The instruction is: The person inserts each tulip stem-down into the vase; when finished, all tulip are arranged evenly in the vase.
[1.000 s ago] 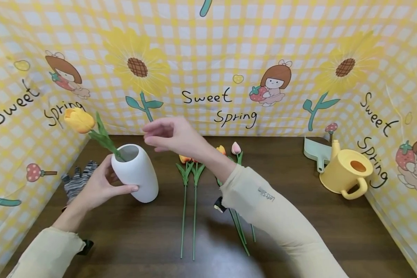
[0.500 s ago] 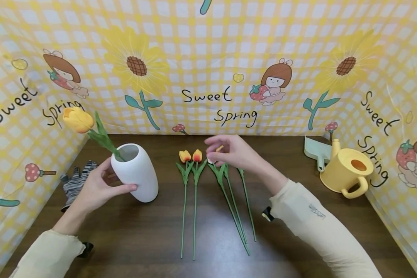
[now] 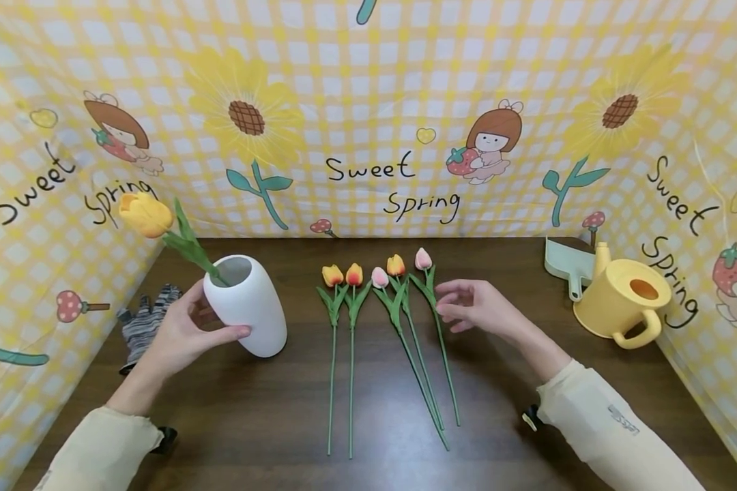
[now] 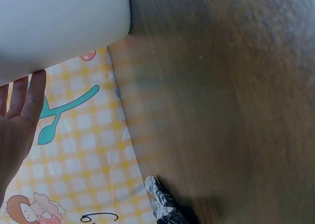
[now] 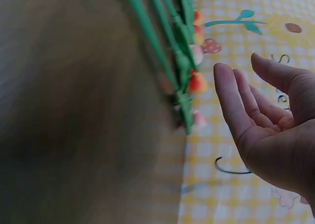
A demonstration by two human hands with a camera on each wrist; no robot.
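My left hand [image 3: 184, 334] grips a white vase [image 3: 252, 310], its thumb across the front and its fingers round the left side. In the left wrist view the fingertips press the vase wall [image 4: 64, 27]. A yellow tulip [image 3: 147, 215] leans out of the vase mouth to the left, its lower stem hidden inside. My right hand [image 3: 482, 310] hovers by the rightmost pink tulip [image 3: 423, 259], fingers loosely bent and holding nothing. The right wrist view shows the open palm [image 5: 275, 140] beside the flower heads. Left of that tulip lie another pink tulip [image 3: 379, 277] and several orange-yellow tulips [image 3: 354, 275].
A striped glove [image 3: 147, 320] lies behind my left wrist. At the right stand a yellow watering can [image 3: 614, 307] and, beside it, a pale green dustpan [image 3: 568, 266]. A yellow checked cloth [image 3: 368, 102] rises round the dark wooden table [image 3: 252, 416].
My right hand has moved from beside the vase mouth rightward, passing over the tulips, to the rightmost pink one. The left hand keeps its hold on the vase.
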